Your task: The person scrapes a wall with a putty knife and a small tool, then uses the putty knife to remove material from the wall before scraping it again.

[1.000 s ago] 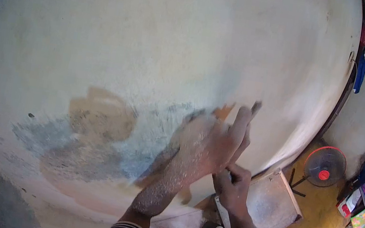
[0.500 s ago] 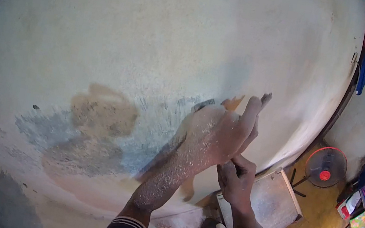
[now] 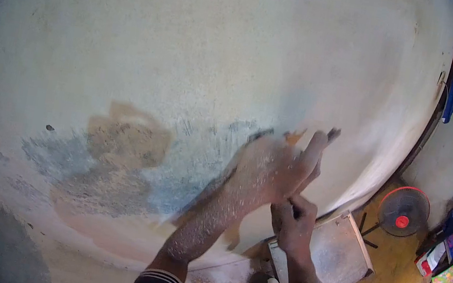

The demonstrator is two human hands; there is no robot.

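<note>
Patchy wall point(image 3: 153, 43), left hand point(image 3: 278, 170) wrapped round slim tool point(image 3: 333, 135): probably light, stiff, best held mid-length. Right hand point(image 3: 292, 224) curled, contents unclear.

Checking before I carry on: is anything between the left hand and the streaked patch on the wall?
Nothing visible stands between the left hand and the streaked patch; what lies behind the hand is hidden.

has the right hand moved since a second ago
Yes, upward in the view and slightly to the right, judged against the upper corner of the pale panel: the right hand's knuckles were below that corner and now sit about level with it.
</note>
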